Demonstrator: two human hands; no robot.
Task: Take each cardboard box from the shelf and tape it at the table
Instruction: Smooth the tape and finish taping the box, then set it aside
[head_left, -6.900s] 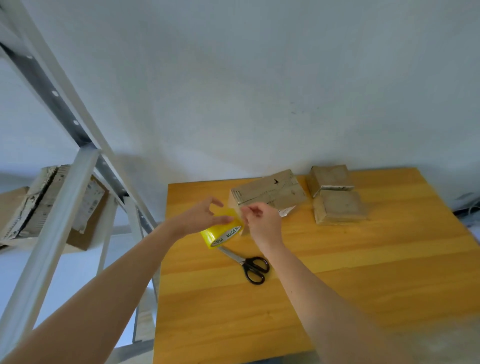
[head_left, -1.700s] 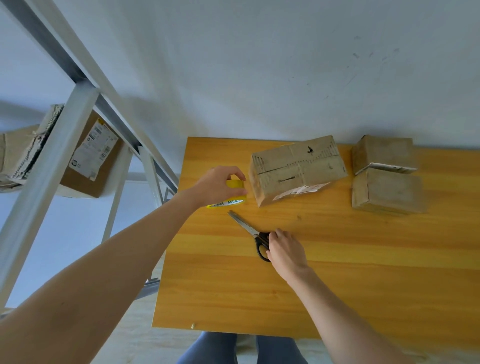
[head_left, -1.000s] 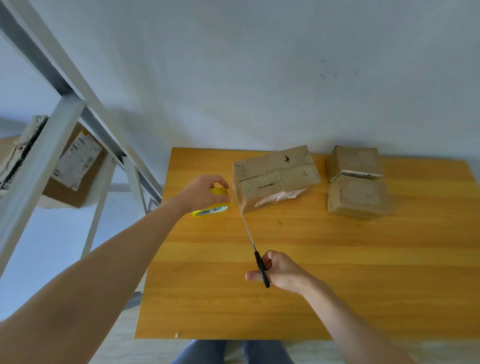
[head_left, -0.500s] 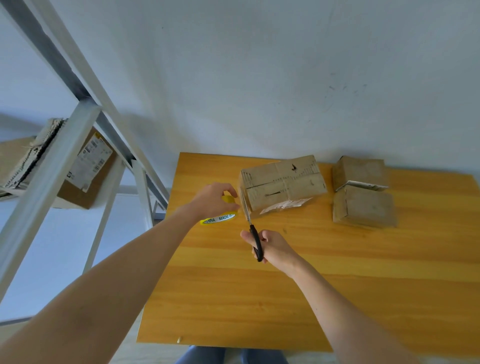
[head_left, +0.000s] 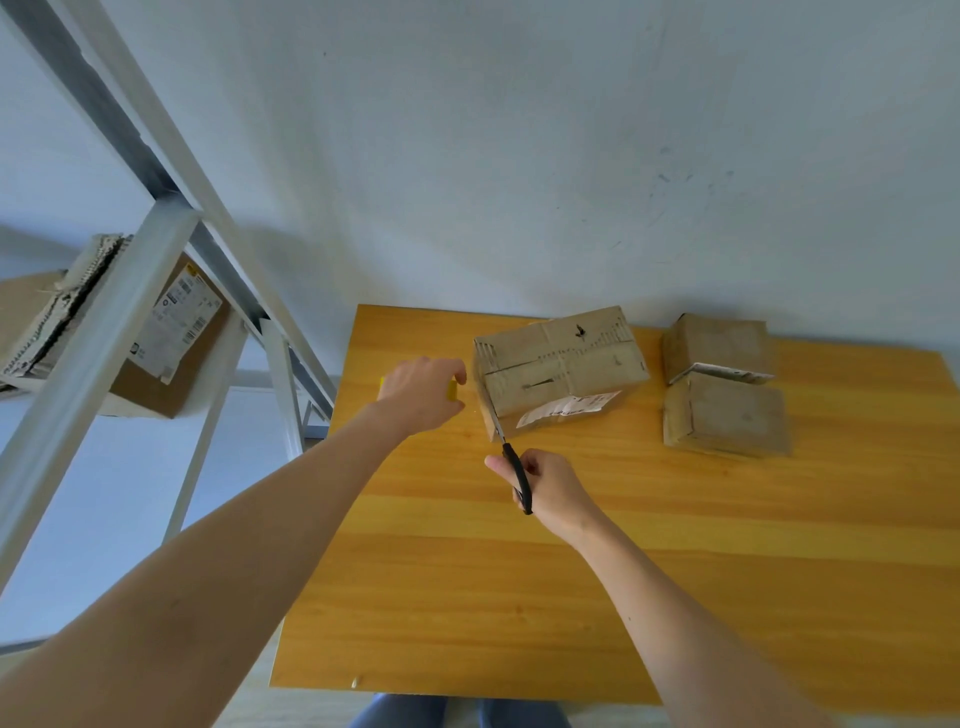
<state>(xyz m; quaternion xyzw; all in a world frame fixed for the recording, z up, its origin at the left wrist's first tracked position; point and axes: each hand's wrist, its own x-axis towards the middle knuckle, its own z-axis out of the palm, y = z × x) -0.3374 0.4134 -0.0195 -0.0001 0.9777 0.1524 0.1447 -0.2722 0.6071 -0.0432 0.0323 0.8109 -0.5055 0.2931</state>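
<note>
A worn cardboard box with a white label lies near the back of the wooden table. My left hand grips the yellow tape roll just left of the box; the roll is mostly hidden under my fingers. My right hand holds the black-handled scissors, blades pointing up at the box's near left corner. Two smaller boxes sit side by side to the right.
A grey metal shelf frame stands left of the table. On it rest a labelled cardboard box and flattened cardboard. A pale wall runs behind the table. My legs show below the table's front edge.
My right hand picked up the scissors from the table and brought them up to the box's left corner. My left hand stayed on the tape roll beside the box.
</note>
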